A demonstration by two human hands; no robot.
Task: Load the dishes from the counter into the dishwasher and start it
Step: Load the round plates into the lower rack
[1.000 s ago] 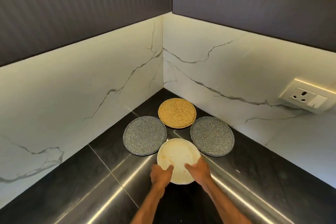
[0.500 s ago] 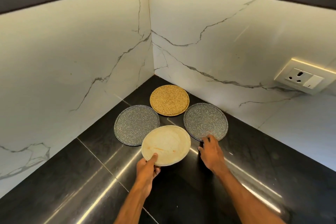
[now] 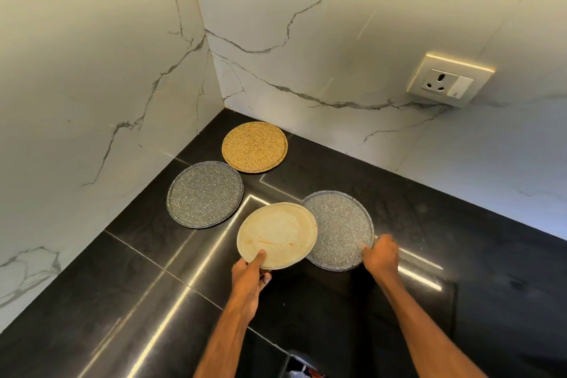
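Observation:
A cream plate (image 3: 277,235) with orange smears is held at its near rim by my left hand (image 3: 250,275), thumb on top, and it overlaps the left edge of a grey speckled plate (image 3: 343,230). My right hand (image 3: 380,255) grips that grey plate's near right rim. A second grey speckled plate (image 3: 205,194) lies flat on the black counter (image 3: 122,285) to the left. A yellow speckled plate (image 3: 254,146) lies in the corner behind them. No dishwasher is in view.
White marble walls meet in a corner just behind the plates. A wall socket (image 3: 445,83) sits on the right wall above the counter. Dark cabinets run along the top edge.
My right hand has taken the right grey plate by its rim and drawn it nearer. My left hand alone now holds the cream plate, moved right over the grey plate's edge. The view has tilted down.

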